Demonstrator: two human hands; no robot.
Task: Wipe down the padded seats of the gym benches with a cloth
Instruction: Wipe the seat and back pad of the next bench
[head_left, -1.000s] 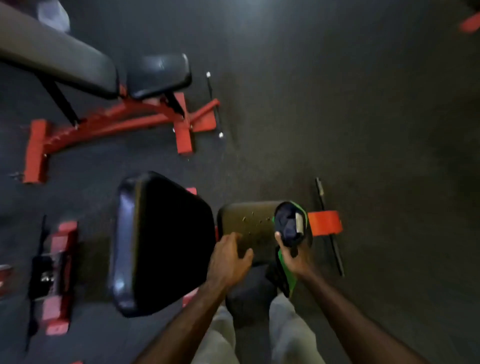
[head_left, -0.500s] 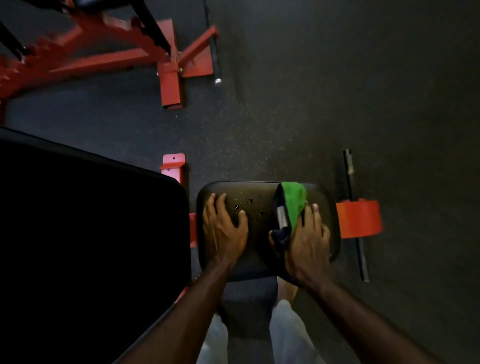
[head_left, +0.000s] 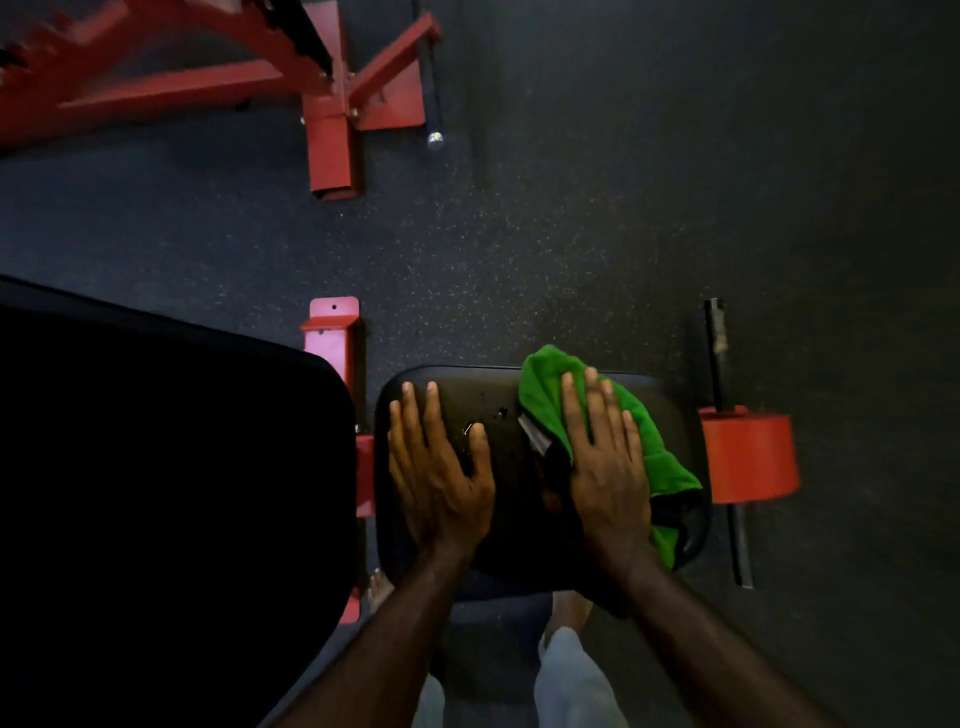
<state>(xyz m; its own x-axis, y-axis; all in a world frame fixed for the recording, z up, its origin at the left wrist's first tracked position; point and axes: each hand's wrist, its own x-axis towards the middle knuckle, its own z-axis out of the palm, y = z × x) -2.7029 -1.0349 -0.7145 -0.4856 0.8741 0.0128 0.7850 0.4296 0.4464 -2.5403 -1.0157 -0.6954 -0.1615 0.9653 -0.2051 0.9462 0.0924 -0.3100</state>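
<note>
I see both hands flat, fingers straight: right hand (head_left: 608, 467) presses green terry cloth (head_left: 649, 447) near black padded seat's (head_left: 511, 499) right edge, left hand (head_left: 436, 467) beside black backrest pad (head_left: 171, 493).

Two bare forearms without sleeves, left hand (head_left: 441, 467) and right hand (head_left: 608, 467) ungloved, pale light-coloured trousers (head_left: 571, 680), bare feet (head_left: 569, 605)

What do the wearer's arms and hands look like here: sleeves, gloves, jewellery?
Both forearms are bare to the frame edge, no sleeves in view. The left hand and right hand are ungloved; no rings, watch or wristbands visible. Nails are short. Light is dim, so finer marks can't be judged.
</note>
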